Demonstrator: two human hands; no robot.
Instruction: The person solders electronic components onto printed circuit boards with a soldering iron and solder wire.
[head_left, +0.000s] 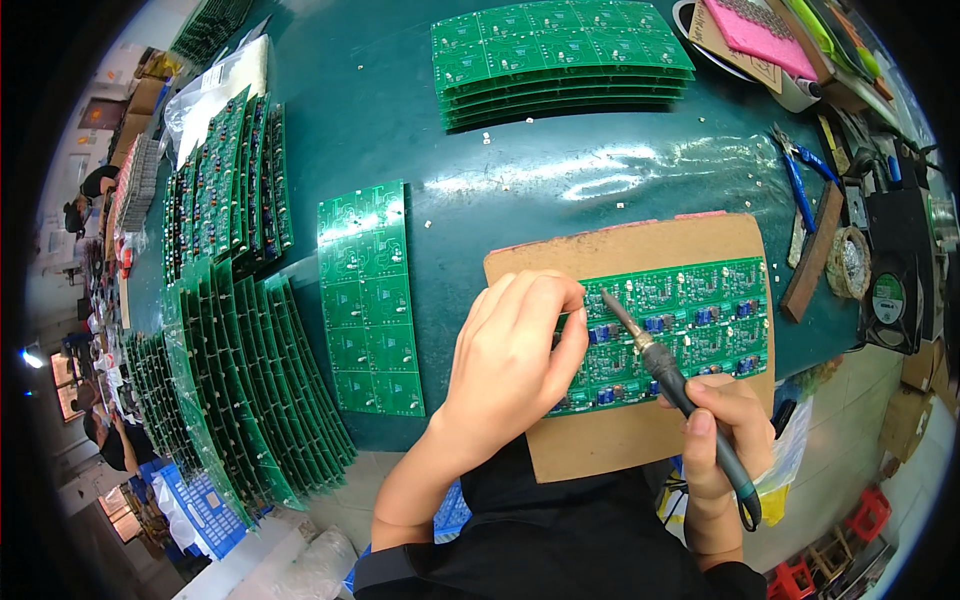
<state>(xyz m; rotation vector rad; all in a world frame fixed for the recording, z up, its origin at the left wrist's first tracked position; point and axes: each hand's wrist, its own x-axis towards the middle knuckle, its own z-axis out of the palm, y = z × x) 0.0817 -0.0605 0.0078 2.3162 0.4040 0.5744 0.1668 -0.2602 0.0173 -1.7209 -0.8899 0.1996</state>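
A green circuit board panel (700, 300), filled with small parts and blue components, lies on a brown cardboard sheet (600, 450) in front of me. My right hand (730, 425) is closed around the dark handle of a soldering iron (668, 368). The iron slants up and left, its tip over the upper left part of the panel. At the panel's left edge, my left hand (515, 350) has thumb and forefinger pinched close to that tip. What the pinch holds, if anything, is too small to make out.
A single green panel (370, 300) lies left of the cardboard. Stacked panels (560, 60) stand at the back, and rows of upright boards (250, 380) fill the left side. Blue-handled pliers (797, 185), a wooden bar (812, 250), a solder coil (848, 262) and a fan (888, 300) sit right.
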